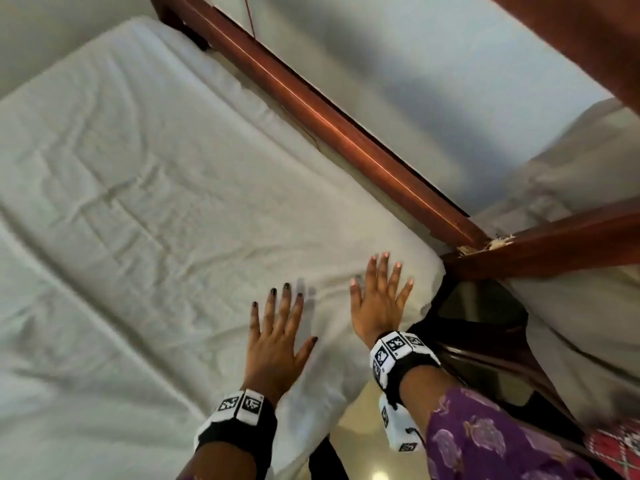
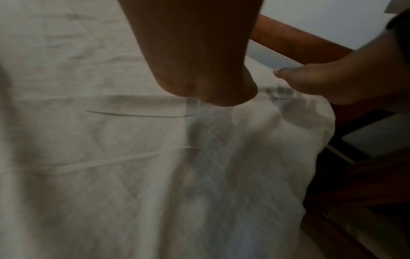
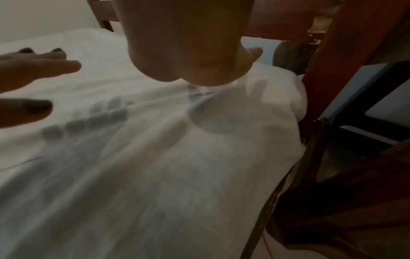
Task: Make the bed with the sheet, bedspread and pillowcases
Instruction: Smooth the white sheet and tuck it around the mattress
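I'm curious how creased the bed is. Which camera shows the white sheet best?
The head view: it shows the white sheet spread over most of the mattress, creases visible, up to the wooden frame. Both wrist views show only a dim, blurred patch near the corner.

Open surface: your hands have the wide white sheet [image 1: 145, 188] ahead and to the left, creased but bare.
Far side: the wooden rail [image 1: 332, 123] runs along the sheet's edge and blocks you there.
Right: a second wooden rail [image 1: 554, 244] meets the first at the corner, just beyond your right hand [image 1: 379, 303].
Between hands: a narrow strip separates your left hand [image 1: 277, 337] from the right.
Below corner: a dark gap [image 1: 485, 313] drops beside the sheet's edge.
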